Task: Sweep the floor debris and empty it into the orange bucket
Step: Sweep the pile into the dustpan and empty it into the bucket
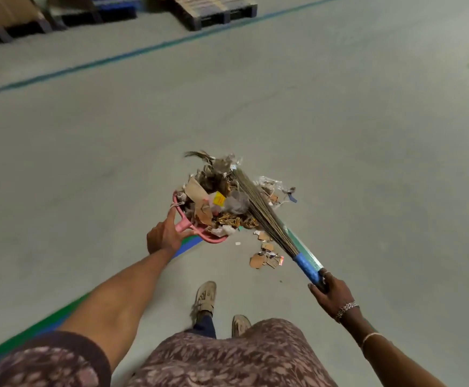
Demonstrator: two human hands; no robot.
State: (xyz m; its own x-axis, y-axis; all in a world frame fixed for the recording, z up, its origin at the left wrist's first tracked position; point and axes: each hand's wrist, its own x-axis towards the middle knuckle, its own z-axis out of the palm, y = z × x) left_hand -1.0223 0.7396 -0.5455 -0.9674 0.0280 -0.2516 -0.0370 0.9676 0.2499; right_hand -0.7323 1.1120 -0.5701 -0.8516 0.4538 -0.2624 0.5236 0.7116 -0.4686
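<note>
Debris [219, 202] made up most of what we saw: torn cardboard, crumpled plastic film and a yellow label, heaped high on a pink dustpan [216, 239] near the middle of the floor [339, 135]. Our left hand [164, 234] held the dustpan by its handle, thumb under it and fingers over it, with the forefinger stretched along the rim. Whether the pan rested on the floor or hung just above it, we could not tell.

Our right hand [329, 296] was clenched round the blue-wrapped end of the broom [264, 216], and the bristles lay slantwise across the right side of the heap, touching it.

We judged the sweeping mostly done but not finished. A few cardboard scraps [265, 256] lay loose on the floor just beside the pan, between its near edge and the broom's handle, and some film and a blue bit hung off the far right of the pile. The emptying was not yet begun: no orange bucket showed anywhere in view, so the load had to be carried out of this stretch of floor first.

Our shoes [205, 298] stood just behind the scraps. A blue-green line [144, 50] crossed the floor well beyond the pile, and pallets [213, 12] stood along its far edge.
</note>
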